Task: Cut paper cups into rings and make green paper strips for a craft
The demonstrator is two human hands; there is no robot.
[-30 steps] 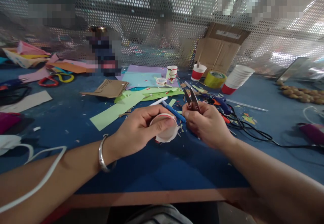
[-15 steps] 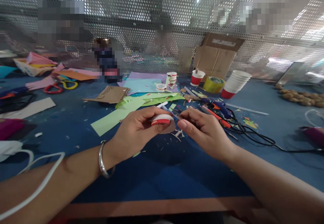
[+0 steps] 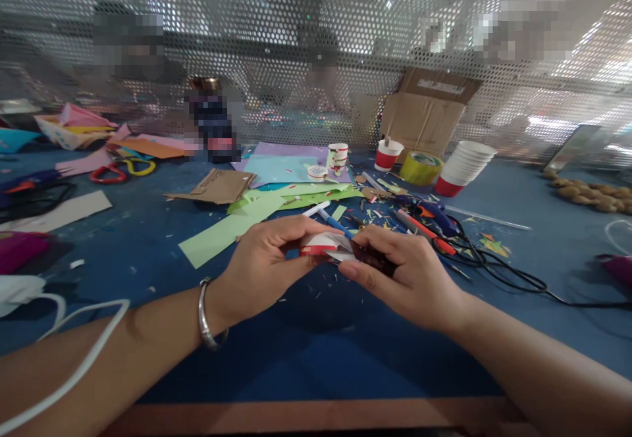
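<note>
My left hand (image 3: 274, 259) pinches a small red-and-white piece of paper cup (image 3: 316, 250) between thumb and fingers. My right hand (image 3: 402, 272) is closed around dark-handled scissors (image 3: 372, 259). Their pale blades meet the right side of the cup piece, and the fingers hide much of the handles. Both hands are raised over the front middle of the blue table (image 3: 276, 364). Just beyond them lie a blue pen (image 3: 334, 221) and a strip of light green paper (image 3: 222, 231). Paper scraps are scattered below and behind the hands.
Farther back stand a decorated small cup (image 3: 338, 158), a red-and-white cup (image 3: 388, 155), yellow tape (image 3: 419, 168) and stacked cups (image 3: 464, 166). A glue gun (image 3: 437, 216) with black cable lies right. Red-and-yellow-handled scissors (image 3: 107, 174) lie left. Behind rises a perforated metal screen (image 3: 276, 81).
The scissors have turned, so their blades and dark handles show more. They now meet the cup piece, which has tilted. Both hands sit slightly lower in view.
</note>
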